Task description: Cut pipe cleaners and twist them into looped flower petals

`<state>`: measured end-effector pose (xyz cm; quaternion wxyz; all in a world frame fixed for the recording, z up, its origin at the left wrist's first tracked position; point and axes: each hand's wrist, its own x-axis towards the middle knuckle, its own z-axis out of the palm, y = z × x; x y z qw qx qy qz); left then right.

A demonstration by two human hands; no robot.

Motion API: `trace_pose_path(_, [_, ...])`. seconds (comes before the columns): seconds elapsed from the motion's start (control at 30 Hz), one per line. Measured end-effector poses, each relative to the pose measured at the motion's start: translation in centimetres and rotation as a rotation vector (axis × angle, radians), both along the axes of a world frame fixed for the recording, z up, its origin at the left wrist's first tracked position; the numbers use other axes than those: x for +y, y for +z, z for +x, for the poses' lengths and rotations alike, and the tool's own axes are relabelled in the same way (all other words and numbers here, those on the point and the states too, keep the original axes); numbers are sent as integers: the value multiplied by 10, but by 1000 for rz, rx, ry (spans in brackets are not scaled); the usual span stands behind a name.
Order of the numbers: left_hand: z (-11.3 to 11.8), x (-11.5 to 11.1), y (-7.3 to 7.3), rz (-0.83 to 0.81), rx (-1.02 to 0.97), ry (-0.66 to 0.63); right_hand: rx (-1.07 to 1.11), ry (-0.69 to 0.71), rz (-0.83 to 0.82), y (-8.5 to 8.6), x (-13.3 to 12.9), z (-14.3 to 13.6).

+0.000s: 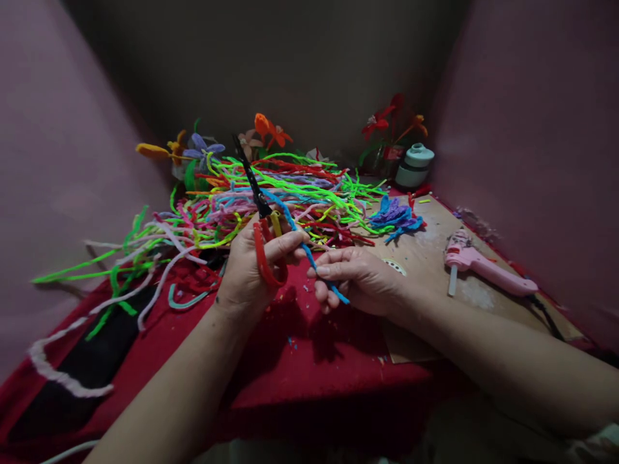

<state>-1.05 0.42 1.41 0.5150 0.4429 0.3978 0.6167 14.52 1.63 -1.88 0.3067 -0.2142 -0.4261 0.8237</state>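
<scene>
A pair of scissors [264, 258] with red handles and black blades hangs in my left hand [244, 270], blades pointing up and away. The thumb and fingers of that same hand also pinch a blue pipe cleaner [286, 209]. Lower down, my right hand [358, 274] is closed on the pipe cleaner near its near end, which sticks out past the fingers. Both hands are over the red cloth, close together. Behind them lies a big heap of multicoloured pipe cleaners [300, 187].
On a brown board [430, 238] at the right lie a pink glue gun [488, 267] and a blue and purple pipe-cleaner bunch [396, 218]. A pale green bottle [414, 164] and pipe-cleaner flowers [275, 132] stand at the back. Loose strands spread left over the red cloth [290, 377].
</scene>
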Motion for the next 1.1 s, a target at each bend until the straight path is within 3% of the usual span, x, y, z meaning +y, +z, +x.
trace_pose_path(0.2, [-3, 0, 3, 49, -67, 24, -44, -80, 2, -1, -1, -1])
trace_pose_path(0.4, [-11, 4, 0, 104, -123, 27, -65, -164, 120, -1, -5, 0])
trace_pose_path(0.63, [-11, 1, 6, 88, -75, -44, -49, -134, 122, -3, -5, 1])
trace_pose_path(0.8, [-10, 2, 6, 108, -35, -7, -59, -104, 104, -1, -5, 0])
trace_pose_path(1.1, [-9, 2, 1, 131, 64, -26, -66, -172, 138, -2, -3, -3])
